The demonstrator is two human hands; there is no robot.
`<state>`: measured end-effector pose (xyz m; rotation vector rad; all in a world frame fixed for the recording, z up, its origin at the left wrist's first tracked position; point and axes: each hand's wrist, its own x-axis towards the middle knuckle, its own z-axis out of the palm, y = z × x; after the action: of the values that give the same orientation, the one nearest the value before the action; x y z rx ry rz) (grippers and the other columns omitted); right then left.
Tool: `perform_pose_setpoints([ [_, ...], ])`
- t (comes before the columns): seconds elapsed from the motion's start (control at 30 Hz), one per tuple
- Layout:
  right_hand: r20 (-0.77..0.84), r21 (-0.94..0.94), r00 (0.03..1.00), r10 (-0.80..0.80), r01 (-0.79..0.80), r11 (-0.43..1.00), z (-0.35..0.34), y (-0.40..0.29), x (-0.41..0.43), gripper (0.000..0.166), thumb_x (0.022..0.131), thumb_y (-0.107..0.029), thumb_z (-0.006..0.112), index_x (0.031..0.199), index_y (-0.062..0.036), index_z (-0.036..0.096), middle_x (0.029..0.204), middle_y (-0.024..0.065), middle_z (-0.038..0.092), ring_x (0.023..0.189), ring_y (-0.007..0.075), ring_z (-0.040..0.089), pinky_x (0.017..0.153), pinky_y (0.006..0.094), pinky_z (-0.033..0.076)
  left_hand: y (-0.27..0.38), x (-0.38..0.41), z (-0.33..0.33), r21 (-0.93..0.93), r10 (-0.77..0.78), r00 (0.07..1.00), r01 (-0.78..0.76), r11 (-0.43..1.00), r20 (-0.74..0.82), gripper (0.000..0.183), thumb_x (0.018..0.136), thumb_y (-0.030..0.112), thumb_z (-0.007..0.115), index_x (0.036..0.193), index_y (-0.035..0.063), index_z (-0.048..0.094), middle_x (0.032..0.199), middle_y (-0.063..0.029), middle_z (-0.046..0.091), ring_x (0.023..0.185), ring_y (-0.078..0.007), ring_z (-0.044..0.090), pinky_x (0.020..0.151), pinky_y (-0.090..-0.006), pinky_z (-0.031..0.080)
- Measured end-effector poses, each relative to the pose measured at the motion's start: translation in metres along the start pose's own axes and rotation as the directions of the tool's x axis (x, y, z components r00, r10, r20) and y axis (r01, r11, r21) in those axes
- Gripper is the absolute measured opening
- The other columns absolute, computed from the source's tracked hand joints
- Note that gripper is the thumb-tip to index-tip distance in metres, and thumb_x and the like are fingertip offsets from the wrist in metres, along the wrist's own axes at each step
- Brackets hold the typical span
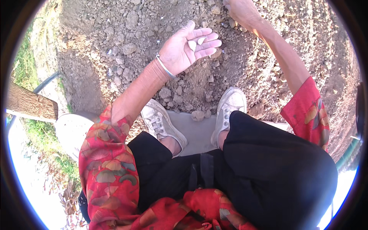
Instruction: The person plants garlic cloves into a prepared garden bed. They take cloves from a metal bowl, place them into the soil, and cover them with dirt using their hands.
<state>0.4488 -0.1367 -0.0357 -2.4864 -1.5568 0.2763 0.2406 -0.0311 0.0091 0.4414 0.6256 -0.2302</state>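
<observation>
My left hand [184, 50] is held palm up above the loose soil, its fingers spread. Two white garlic cloves lie on it: one clove [192, 45] at the base of the fingers, the other clove [201, 40] on the fingers. A metal bangle circles that wrist. My right hand [243, 11] reaches to the cloddy soil [178, 17] at the top edge of the picture. Its fingertips are partly cut off by the frame, and whether they hold anything cannot be seen.
A grey board or slab [195, 132] lies between my canvas shoes [230, 103]. At the left are a wooden beam [31, 105], a dark hose [47, 82], a white rounded object [72, 132] and grass. A green hose [348, 153] curves at the right.
</observation>
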Motion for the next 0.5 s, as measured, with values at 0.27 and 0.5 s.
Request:
perform_pose_setpoints([
  [0.27, -0.098, -0.045, 0.991, -0.086, 0.082, 0.996, -0.004, -0.018, -0.015, 0.011, 0.081, -0.008, 0.054, 0.084, -0.0054, 0.064, 0.082, 0.0117, 0.063, 0.083, 0.0231, 0.061, 0.074, 0.0341, 0.052, 0.003, 0.003, 0.000, -0.124, -0.001, 0.999, 0.006, 0.992, 0.038, 0.059, 0.098, 0.038, 0.024, 0.129, -0.0125, 0.032, 0.130, -0.0292, 0.041, 0.124, -0.0382, 0.041, 0.105, -0.0463, 0.034],
  [0.5, -0.148, 0.318, 0.962, -0.229, 0.265, 0.910, -0.031, -0.078, -0.084, 0.012, 0.076, -0.017, 0.065, 0.084, -0.0069, 0.063, 0.082, 0.0053, 0.057, 0.085, 0.0203, 0.056, 0.079, 0.0313, 0.050, -0.004, 0.011, -0.012, -0.197, -0.038, 0.964, 0.092, 0.976, 0.265, 0.052, 0.099, 0.035, 0.024, 0.122, -0.0088, 0.042, 0.116, -0.0177, 0.055, 0.111, -0.0267, 0.053, 0.102, -0.0443, 0.038],
])
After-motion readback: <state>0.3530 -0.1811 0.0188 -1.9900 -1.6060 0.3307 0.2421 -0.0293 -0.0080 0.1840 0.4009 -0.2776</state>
